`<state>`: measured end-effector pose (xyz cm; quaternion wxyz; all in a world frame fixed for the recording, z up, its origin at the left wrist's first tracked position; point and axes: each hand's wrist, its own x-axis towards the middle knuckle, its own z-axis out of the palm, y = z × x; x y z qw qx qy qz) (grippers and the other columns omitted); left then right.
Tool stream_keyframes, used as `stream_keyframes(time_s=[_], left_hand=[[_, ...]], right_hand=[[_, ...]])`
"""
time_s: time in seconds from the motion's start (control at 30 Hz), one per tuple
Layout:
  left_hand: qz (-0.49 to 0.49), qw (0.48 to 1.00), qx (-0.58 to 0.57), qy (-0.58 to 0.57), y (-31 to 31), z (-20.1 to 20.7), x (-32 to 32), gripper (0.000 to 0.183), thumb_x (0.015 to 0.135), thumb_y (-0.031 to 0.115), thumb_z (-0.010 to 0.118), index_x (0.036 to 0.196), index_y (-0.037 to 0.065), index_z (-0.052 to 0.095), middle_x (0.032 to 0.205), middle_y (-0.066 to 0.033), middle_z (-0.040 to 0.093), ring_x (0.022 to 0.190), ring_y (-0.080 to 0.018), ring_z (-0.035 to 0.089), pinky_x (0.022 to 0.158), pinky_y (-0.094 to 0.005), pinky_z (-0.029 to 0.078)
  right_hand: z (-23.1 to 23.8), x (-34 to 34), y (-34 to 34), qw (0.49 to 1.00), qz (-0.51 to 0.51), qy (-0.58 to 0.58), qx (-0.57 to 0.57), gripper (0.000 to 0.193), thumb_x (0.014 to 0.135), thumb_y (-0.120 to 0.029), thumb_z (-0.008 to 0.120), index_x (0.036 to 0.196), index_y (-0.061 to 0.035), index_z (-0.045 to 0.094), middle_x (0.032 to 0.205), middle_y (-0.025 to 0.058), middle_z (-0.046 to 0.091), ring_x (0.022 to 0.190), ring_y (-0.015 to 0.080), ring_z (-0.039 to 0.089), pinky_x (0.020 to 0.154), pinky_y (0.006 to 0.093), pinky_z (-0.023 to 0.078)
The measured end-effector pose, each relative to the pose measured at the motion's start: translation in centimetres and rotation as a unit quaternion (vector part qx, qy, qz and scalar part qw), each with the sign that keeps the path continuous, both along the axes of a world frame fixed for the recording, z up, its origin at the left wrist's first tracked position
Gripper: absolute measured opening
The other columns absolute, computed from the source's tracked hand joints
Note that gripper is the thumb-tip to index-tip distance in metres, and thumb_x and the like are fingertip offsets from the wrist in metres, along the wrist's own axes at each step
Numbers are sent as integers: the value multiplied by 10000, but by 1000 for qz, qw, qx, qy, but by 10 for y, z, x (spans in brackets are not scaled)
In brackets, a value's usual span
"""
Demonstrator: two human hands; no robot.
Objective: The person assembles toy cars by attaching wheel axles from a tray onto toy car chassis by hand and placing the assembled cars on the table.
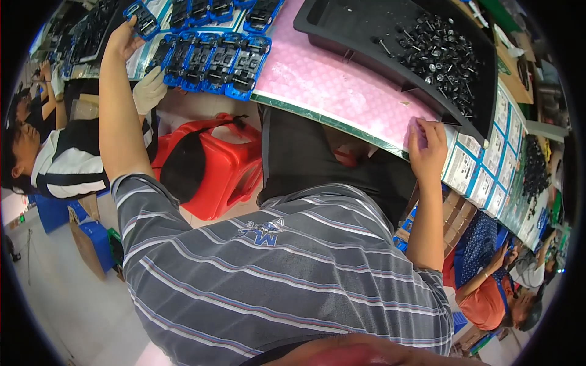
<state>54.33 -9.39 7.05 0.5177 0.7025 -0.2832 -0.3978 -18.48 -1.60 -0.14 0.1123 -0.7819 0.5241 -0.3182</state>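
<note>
At the far left, my left hand [124, 40] is stretched out with its fingers closed on the edge of a blue-and-black toy car [143, 21], its dark underside up. Several similar toy cars [220, 61] sit side by side in rows just to the right of it. My right hand [431, 145] rests on the near edge of the pink padded table top [342, 91], fingers loosely bent and apart from the thumb, with nothing visible in them. Beyond it stands a large black tray [360, 56] holding a heap of small black wheels on metal pins [442, 55].
A co-worker's gloved hand [149, 91] is close to the car rows, beside my left forearm. A red plastic stool [217, 165] stands under the table's left part. Printed sheets [482, 168] line the table at right. Another person in orange [485, 305] sits at lower right.
</note>
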Motion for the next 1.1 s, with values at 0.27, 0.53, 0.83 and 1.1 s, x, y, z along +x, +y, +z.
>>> stream_keyframes(time_s=[0.27,0.53,0.83,1.1], left_hand=[[43,990,123,-56,-46,-54,19,381,1013,364,581,1180,22,575,1046,-161,664,836,-292,707,693,-416,624],[63,829,195,-520,-58,-85,26,592,1005,459,559,1255,-74,615,1242,-242,669,1153,-329,647,925,-456,520],[76,748,168,-638,-25,-74,8,662,975,583,413,1234,36,682,1241,-271,648,1229,-420,582,1050,-482,436],[-12,710,-175,-682,20,-14,-151,392,981,336,604,1235,46,675,1151,-211,681,1073,-357,641,883,-423,513]], right_hand=[[1,1,-1,999,2,29,-25,189,842,-42,700,1020,22,696,927,155,623,864,318,629,766,375,517],[1,3,-3,1000,1,21,-7,181,844,-43,688,1012,23,694,923,153,627,838,320,631,746,384,522],[-2,-5,-2,1000,5,-1,-18,189,819,-52,700,999,3,697,939,149,637,864,344,630,782,398,517],[23,-32,11,987,-15,-143,-70,60,827,16,700,887,19,695,832,128,678,727,234,657,677,310,522]])
